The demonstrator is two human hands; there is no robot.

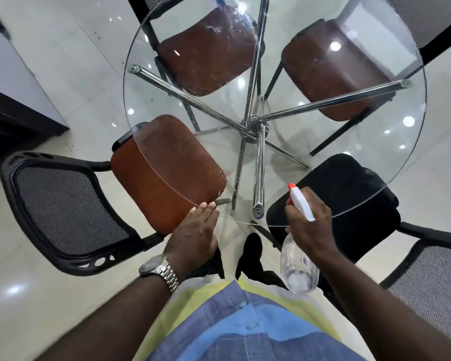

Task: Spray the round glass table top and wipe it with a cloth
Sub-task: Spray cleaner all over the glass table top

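Observation:
The round glass table top (362,162) fills the upper middle of the view, on crossed chrome legs (255,123). Fine droplets and smears show on the glass above the brown seats. My left hand (197,230) lies flat with straight fingers on the near edge of the glass. My right hand (310,225) grips the neck of a clear spray bottle (298,269) with a white trigger head and red nozzle (292,187), held over the near rim and pointing across the table. No cloth is plainly visible.
Three brown-seated chairs (167,175) with black mesh backs are tucked under the glass at left, far left and far right. A black-seated chair (349,183) stands at the near right. A dark cabinet (11,121) is at the left. The floor is glossy white tile.

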